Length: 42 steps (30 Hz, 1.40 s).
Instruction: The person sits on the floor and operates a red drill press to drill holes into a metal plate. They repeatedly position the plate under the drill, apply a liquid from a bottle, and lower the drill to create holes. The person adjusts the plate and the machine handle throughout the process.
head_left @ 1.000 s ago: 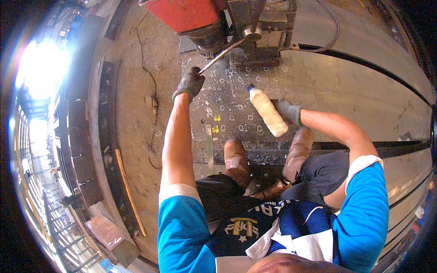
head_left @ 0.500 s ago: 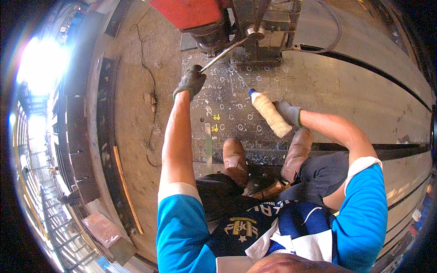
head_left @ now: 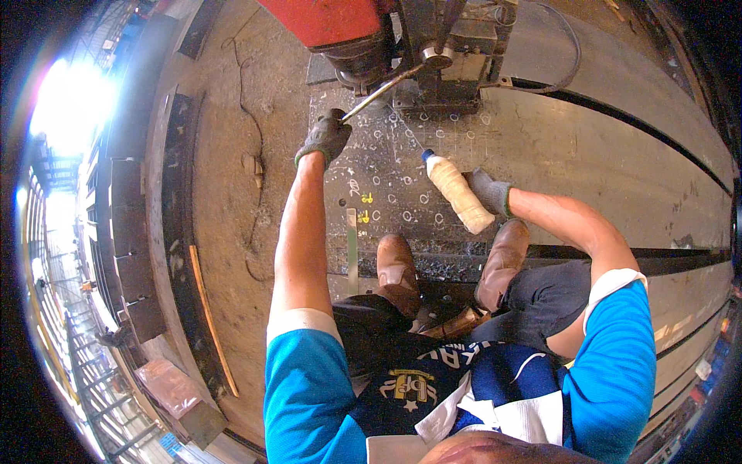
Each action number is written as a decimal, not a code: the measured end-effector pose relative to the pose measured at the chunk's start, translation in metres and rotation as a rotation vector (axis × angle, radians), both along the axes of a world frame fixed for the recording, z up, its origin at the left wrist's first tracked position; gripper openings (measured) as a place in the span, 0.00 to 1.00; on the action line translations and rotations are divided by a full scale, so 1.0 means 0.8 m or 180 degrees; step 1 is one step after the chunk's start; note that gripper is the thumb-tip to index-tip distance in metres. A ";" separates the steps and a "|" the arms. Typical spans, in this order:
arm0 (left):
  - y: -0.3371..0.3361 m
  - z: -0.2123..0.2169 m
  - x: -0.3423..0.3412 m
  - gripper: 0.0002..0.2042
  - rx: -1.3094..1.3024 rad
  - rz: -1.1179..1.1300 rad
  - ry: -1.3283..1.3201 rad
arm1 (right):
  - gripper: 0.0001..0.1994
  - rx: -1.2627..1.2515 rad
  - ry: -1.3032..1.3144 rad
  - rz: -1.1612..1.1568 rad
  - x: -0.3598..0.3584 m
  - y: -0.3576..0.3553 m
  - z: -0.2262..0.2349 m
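Note:
My left hand point(head_left: 325, 138), in a dark glove, is closed round the end of a metal lever handle point(head_left: 386, 89). The lever runs up to a round hub on a red and black drilling machine point(head_left: 332, 27), which stands on a dark steel plate point(head_left: 394, 201). My right hand point(head_left: 487, 192), gloved too, grips a bottle point(head_left: 457, 193) wrapped in cream-coloured material, with a blue cap. The bottle is tilted, cap toward the machine, and a thin pale line runs from the cap toward the drill. The bottle partly hides my right fingers.
White chalk circles and yellow marks dot the plate. My brown boots point(head_left: 398, 267) rest near its closer edge. A flat metal strip point(head_left: 352, 247) lies left of them. A cable point(head_left: 249, 116) trails along the floor at left, beside a long wooden strip point(head_left: 212, 321). Wide steel plates point(head_left: 603, 170) extend rightward.
Almost nothing differs. The whole view shifts very slightly; both hands keep their hold on the lever and the bottle.

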<state>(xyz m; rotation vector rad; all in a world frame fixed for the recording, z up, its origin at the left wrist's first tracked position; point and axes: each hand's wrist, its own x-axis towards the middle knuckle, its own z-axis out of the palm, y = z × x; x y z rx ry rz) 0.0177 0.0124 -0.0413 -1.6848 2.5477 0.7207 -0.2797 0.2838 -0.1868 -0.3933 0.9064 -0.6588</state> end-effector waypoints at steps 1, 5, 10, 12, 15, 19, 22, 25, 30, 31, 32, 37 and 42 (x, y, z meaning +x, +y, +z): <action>-0.004 0.003 -0.022 0.21 -0.0045 -0.0088 0.0075 | 0.27 -0.0054 -0.0144 -0.0073 -0.022 -0.003 -0.034; -0.010 0.008 -0.057 0.21 -0.0021 -0.0182 0.0152 | 0.27 -0.0186 -0.0679 -0.0425 -0.054 0.009 -0.086; 0.001 -0.002 -0.001 0.22 0.0022 -0.0110 -0.0046 | 0.26 -0.0084 0.0173 -0.0150 0.007 0.001 0.034; -0.004 -0.002 -0.021 0.22 0.0016 -0.0131 0.0020 | 0.24 0.0166 0.0336 -0.0237 -0.008 0.006 0.040; -0.012 -0.005 -0.027 0.22 -0.0059 -0.0154 0.0045 | 0.24 0.0167 0.0277 -0.0244 -0.019 0.010 0.027; -0.011 -0.006 -0.043 0.23 0.0069 -0.0149 0.0056 | 0.25 -0.0140 0.0344 -0.0144 -0.044 0.018 -0.002; -0.010 -0.016 -0.018 0.23 -0.0030 -0.0146 0.0030 | 0.25 0.0266 -0.0184 -0.0341 -0.026 0.018 0.007; -0.016 -0.018 -0.031 0.23 -0.0001 -0.0064 0.0040 | 0.25 -0.0356 0.0598 -0.0192 -0.038 0.022 -0.004; -0.019 -0.022 -0.026 0.23 -0.0058 -0.0126 0.0046 | 0.27 -0.0079 0.0456 0.0075 -0.038 0.016 -0.010; -0.021 -0.020 -0.034 0.23 -0.0089 -0.0177 0.0095 | 0.27 -0.0022 0.0548 0.0015 -0.047 0.018 -0.021; -0.019 -0.021 -0.032 0.23 -0.0070 -0.0160 0.0083 | 0.27 0.0042 0.0457 -0.0032 -0.044 0.018 -0.021; -0.007 -0.022 -0.021 0.23 -0.0007 -0.0031 0.0054 | 0.25 0.0253 0.0356 -0.0376 -0.022 0.017 -0.007; -0.015 -0.025 -0.025 0.22 -0.0153 -0.0168 0.0117 | 0.26 -0.1957 0.3580 0.1838 -0.048 0.007 -0.014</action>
